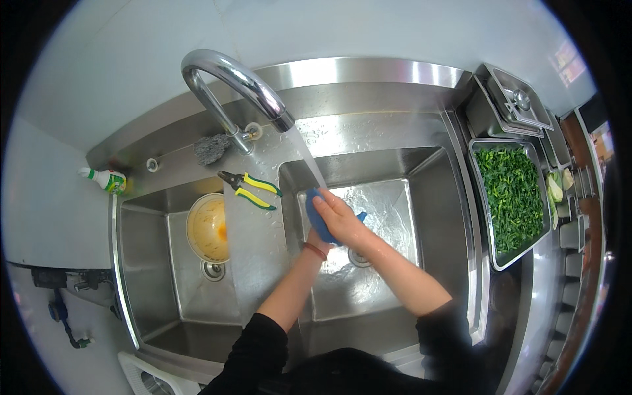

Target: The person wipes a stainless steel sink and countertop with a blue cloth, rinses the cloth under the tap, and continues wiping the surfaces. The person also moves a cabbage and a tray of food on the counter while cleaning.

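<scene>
Over the right basin of a stainless steel sink (pixel 340 301), both of my hands hold a folded blue cloth (pixel 316 217). My right hand (pixel 340 217) presses on it from above, the thumb lying along its face. Beneath the cloth is my left hand (pixel 322 241), its fingers mostly hidden; a reddish band circles that wrist. Water pours from the chrome faucet (pixel 237 84) onto the cloth and the right fingers. A small blue end of cloth (pixel 362 216) shows past the right hand. Shallow water spreads over the basin floor around the drain (pixel 359 257).
Yellow-and-green-handled pliers (pixel 252 190) and a steel-wool scourer (pixel 212 149) lie on the sink deck. A stained bowl (pixel 205 227) sits in the left basin. At the left corner is a spray bottle (pixel 106 178). Rightward stand a tray of chopped greens (pixel 511 197) and stacked steel pans (pixel 498 113).
</scene>
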The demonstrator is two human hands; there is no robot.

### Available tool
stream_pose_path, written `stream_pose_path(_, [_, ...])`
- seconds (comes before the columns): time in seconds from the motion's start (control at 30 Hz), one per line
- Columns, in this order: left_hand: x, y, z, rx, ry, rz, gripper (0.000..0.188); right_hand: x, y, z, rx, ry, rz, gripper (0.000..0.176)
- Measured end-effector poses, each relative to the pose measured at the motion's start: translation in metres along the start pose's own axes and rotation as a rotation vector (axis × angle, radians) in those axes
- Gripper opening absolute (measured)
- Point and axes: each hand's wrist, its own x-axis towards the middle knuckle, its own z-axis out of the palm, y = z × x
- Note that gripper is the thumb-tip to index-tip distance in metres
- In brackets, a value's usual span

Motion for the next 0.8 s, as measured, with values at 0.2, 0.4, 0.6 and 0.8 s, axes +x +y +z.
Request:
stream_pose_path(0.2, [0.003,-0.006,0.014,-0.294,-0.732,0.02,0.03,-0.002,0.025,0.005,-0.697,0.061,-0.033,0.028])
stream_pose_path(0.4, [-0.022,0.001,0.043,0.067,0.245,-0.024,0.029,0.023,0.073,-0.046,-0.974,0.203,0.179,0.033])
stream_pose_path(0.6, [-0.016,0.03,0.009,1.345,0.439,0.191,0.053,0.029,0.073,-0.055,-0.543,0.243,-0.04,0.025])
stream_pose_path(0.8, [-0.015,0.068,0.03,1.632,-0.122,0.468,0.047,0.017,0.024,-0.021,-0.373,-0.066,-0.216,0.019])
